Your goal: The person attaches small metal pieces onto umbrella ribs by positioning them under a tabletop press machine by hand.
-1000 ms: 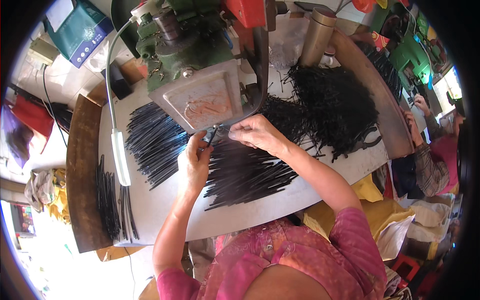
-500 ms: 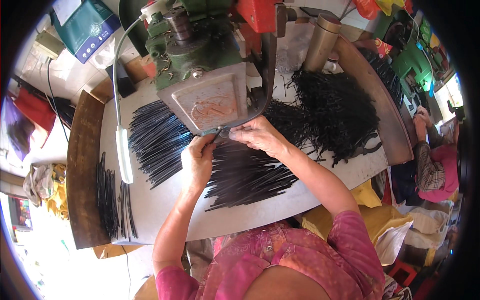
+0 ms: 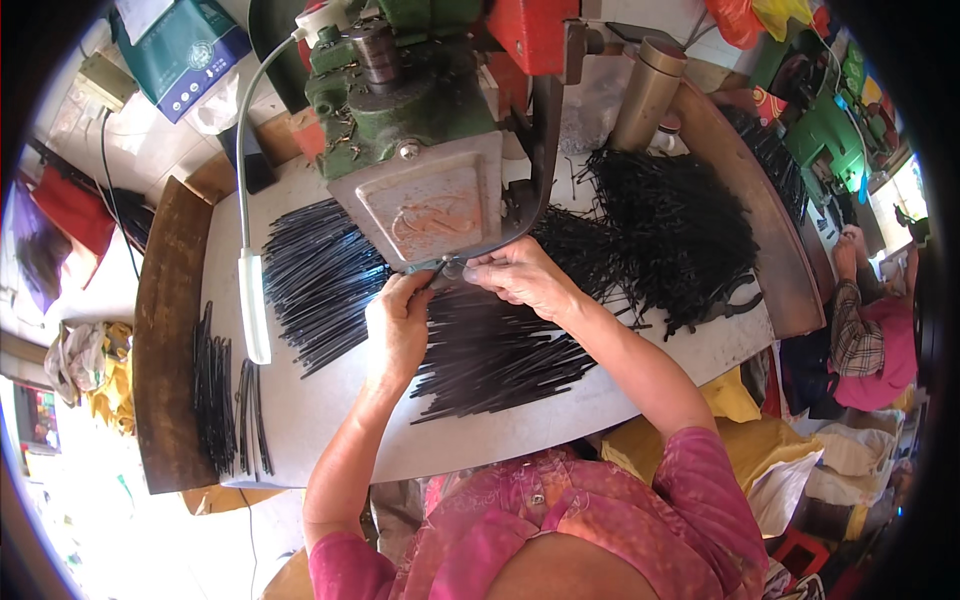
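Under the green press-like machine (image 3: pixel 415 120), with its pale metal cover plate (image 3: pixel 432 195), my two hands meet at the lower edge. My left hand (image 3: pixel 400 325) is closed, thumb and finger pinching a thin dark piece whose kind is too small to make out. Close beside it on the right, my right hand (image 3: pixel 525 280) is closed in a pinch too; its fingertips hide whatever is in them. Below and between the hands lies a spread of thin black rods (image 3: pixel 500 360). More black rods (image 3: pixel 315 280) fan out left of the machine.
A tangled heap of black pieces (image 3: pixel 675 235) covers the table's right side, near a metal flask (image 3: pixel 648 95). A lamp on a bent neck (image 3: pixel 253 310) hangs at left. Wooden boards (image 3: pixel 170 340) edge the table (image 3: pixel 310 420). Another person (image 3: pixel 870 340) sits at far right.
The whole view has shifted slightly, with the machine appearing a little lower and further right. Both hands stay pinched at the machine's lower edge, nearly unmoved.
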### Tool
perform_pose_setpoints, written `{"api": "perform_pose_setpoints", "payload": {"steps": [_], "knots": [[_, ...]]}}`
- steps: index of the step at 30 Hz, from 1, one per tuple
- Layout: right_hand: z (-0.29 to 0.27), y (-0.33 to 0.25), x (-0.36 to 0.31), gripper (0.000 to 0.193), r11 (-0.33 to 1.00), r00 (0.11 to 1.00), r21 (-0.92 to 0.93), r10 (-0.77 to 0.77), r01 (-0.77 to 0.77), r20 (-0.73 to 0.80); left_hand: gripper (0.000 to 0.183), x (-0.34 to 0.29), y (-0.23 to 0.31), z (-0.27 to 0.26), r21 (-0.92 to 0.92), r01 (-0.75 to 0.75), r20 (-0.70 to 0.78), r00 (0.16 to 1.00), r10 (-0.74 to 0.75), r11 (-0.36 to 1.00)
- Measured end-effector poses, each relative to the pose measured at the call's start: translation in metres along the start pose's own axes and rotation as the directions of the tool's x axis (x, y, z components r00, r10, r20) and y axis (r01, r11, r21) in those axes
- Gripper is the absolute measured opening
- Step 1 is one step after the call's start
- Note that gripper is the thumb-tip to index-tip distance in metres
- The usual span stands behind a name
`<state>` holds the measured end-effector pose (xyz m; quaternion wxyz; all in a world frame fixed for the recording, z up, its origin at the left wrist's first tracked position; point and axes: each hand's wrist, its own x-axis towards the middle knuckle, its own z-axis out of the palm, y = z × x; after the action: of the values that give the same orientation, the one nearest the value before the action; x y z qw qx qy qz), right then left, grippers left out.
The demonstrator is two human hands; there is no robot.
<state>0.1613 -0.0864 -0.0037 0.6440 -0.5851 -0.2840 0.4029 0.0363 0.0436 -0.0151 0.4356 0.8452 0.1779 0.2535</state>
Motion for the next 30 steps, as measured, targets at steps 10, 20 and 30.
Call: {"api": "perform_pose_setpoints", "payload": {"steps": [10,20,30], "knots": [[0.000,0.006,0.005,0.017,1.000,1.000,0.006,0.010,-0.010,-0.011,0.020,0.000,-0.001,0.001,0.039,-0.015,0.002,1.000,0.015,0.999],[0.001,0.007,0.002,0.012,0.999,1.000,-0.012,0.031,-0.031,-0.001,0.020,-0.002,0.004,0.000,0.116,-0.084,0.001,0.996,0.084,0.990],[-0.006,0.006,0.003,0.010,1.000,0.999,-0.004,0.013,-0.013,-0.037,0.045,0.003,0.012,0.001,0.530,-0.374,0.171,0.926,0.337,0.761]]}}
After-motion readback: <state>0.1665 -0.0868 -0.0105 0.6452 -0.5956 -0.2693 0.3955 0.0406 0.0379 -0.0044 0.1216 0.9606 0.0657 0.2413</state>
